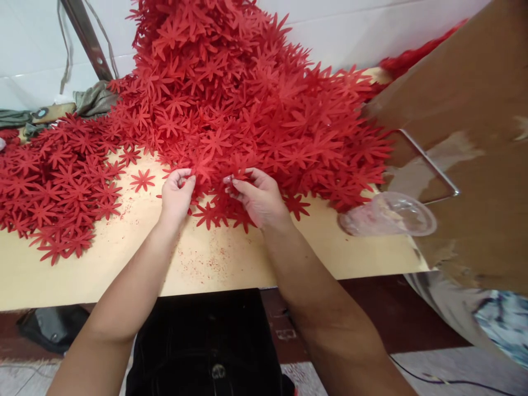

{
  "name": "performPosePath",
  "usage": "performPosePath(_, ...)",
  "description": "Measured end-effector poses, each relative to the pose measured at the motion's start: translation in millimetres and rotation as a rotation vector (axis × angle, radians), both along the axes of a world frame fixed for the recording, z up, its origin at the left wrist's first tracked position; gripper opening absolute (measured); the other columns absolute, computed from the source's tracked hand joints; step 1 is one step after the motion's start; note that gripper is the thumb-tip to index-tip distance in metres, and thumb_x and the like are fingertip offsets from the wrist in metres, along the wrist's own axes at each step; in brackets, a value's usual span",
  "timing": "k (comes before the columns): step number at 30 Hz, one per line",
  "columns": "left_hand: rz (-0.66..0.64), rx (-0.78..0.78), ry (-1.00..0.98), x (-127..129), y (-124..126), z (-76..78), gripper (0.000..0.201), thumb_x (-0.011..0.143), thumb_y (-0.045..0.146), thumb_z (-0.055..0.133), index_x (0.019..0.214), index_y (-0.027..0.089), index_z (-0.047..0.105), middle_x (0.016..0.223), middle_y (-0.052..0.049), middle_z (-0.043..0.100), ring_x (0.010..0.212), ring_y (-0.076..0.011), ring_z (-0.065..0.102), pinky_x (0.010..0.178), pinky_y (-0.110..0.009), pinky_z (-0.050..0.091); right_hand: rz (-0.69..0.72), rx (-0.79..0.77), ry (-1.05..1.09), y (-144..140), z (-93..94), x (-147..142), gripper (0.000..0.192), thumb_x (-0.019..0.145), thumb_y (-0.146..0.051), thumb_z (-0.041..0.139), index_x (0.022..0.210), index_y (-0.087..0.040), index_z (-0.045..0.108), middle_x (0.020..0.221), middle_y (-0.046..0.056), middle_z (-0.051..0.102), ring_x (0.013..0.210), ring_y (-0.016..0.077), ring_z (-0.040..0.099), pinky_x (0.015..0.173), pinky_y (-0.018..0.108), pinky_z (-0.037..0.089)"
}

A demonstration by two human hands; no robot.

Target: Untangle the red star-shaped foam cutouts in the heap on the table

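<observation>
In front of me rises a big heap of red flower-shaped cutouts [231, 104] with thin pointed petals. At its front edge my left hand [178, 192] is closed, thumb and fingertips pinching the petal edge of one red flower cutout [203, 167]. My right hand [262, 198] faces it a short way to the right, fingers curled and pinched together. Something tiny may be between those fingertips, but I cannot make it out. One loose red flower [142, 180] lies flat on the table left of my left hand. Several more lie just below my hands.
A second pile of red flowers [61, 181] covers the left of the pale table [136, 269]. Red crumbs are scattered near the front edge. At right, a clear plastic cup [388, 214] lies on its side against a large cardboard box [466, 137]. Grey cloth [97, 99] lies behind left.
</observation>
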State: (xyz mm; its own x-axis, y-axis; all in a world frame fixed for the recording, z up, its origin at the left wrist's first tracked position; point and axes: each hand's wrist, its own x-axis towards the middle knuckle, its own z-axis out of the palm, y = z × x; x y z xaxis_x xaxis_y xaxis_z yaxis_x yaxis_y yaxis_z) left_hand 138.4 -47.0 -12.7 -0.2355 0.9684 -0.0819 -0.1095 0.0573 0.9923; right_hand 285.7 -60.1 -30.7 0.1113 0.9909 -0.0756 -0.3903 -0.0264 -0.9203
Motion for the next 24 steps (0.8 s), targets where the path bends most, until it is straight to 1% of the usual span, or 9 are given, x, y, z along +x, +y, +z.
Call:
performPosePath(3,-0.047,0.043,0.115,1,-3,0.5,0.023,0.077,0.004,0.06,0.096,0.018,0.062,0.046,0.011,0.035,0.043,-0.0049,0.031,0.048,-0.02,0.029,0.017,-0.025,0.004,0,1.9,1,0.017,0.06,-0.017,0.069,0.075,-0.021,0.061,0.069,-0.004,0.068,0.069,0.0091,0.064,0.066,0.023,0.05)
performPosePath(5,-0.074,0.118,0.178,4,-8,1.7,0.028,0.078,0.007,0.061,0.102,0.019,0.063,0.047,0.011,0.035,0.045,-0.0051,0.032,0.051,-0.02,0.032,0.037,-0.034,0.014,0,2.4,1,0.016,0.061,-0.016,0.066,0.076,-0.022,0.062,0.068,-0.004,0.068,0.071,0.0105,0.065,0.066,0.024,0.05)
performPosePath(9,-0.188,0.181,0.25,10,-18,1.7,0.012,0.079,0.018,0.063,0.09,0.018,0.068,0.056,0.006,0.049,0.053,-0.006,0.041,0.056,-0.022,0.036,0.085,-0.043,0.069,-1,2.0,0,0.019,0.059,-0.021,0.069,0.077,-0.024,0.063,0.074,-0.005,0.069,0.073,0.0108,0.064,0.062,0.023,0.05)
performPosePath(10,-0.22,0.178,0.257,11,-20,0.8,0.011,0.079,0.02,0.063,0.088,0.018,0.069,0.058,0.005,0.051,0.054,-0.0064,0.042,0.057,-0.022,0.037,0.098,-0.045,0.082,-1,2.0,-1,0.021,0.057,-0.022,0.071,0.076,-0.024,0.063,0.076,-0.005,0.069,0.072,0.0103,0.063,0.062,0.023,0.05)
performPosePath(12,-0.26,0.175,0.276,14,-21,-2.0,0.015,0.078,0.022,0.065,0.092,0.019,0.069,0.057,0.006,0.049,0.055,-0.0067,0.043,0.059,-0.023,0.037,0.128,-0.047,0.097,-2,2.5,-3,0.026,0.054,-0.027,0.077,0.077,-0.024,0.064,0.077,-0.005,0.068,0.07,0.0092,0.061,0.062,0.023,0.051)
performPosePath(15,-0.262,0.192,0.313,16,-20,-6.9,0.017,0.076,0.021,0.066,0.093,0.02,0.067,0.055,0.008,0.042,0.054,-0.0066,0.04,0.06,-0.023,0.037,0.174,-0.043,0.114,-5,5.1,-6,0.036,0.05,-0.043,0.083,0.074,-0.023,0.064,0.073,-0.005,0.064,0.066,0.0084,0.059,0.058,0.022,0.052)
performPosePath(18,-0.241,0.222,0.33,16,-18,-11.0,0.006,0.078,0.021,0.063,0.083,0.019,0.064,0.058,0.006,0.046,0.055,-0.0067,0.042,0.06,-0.023,0.037,0.182,-0.065,0.101,-6,7.3,-9,0.046,0.044,-0.055,0.083,0.07,-0.022,0.063,0.066,-0.006,0.059,0.061,0.0072,0.055,0.054,0.021,0.051)
performPosePath(21,-0.23,0.237,0.364,14,-17,-13.4,0.004,0.079,0.022,0.061,0.076,0.018,0.062,0.061,0.005,0.048,0.057,-0.0066,0.042,0.06,-0.022,0.037,0.141,-0.103,-0.002,-5,5.6,-9,0.047,0.041,-0.052,0.085,0.068,-0.021,0.062,0.063,-0.006,0.059,0.058,0.0063,0.052,0.054,0.021,0.05)
performPosePath(24,-0.216,0.241,0.369,13,-17,-14.5,0.005,0.079,0.023,0.061,0.078,0.019,0.062,0.062,0.005,0.048,0.057,-0.0067,0.042,0.06,-0.022,0.037,0.096,-0.089,-0.114,-2,0.0,-6,0.038,0.05,-0.046,0.082,0.072,-0.02,0.065,0.067,-0.004,0.063,0.06,0.0077,0.054,0.058,0.023,0.049)
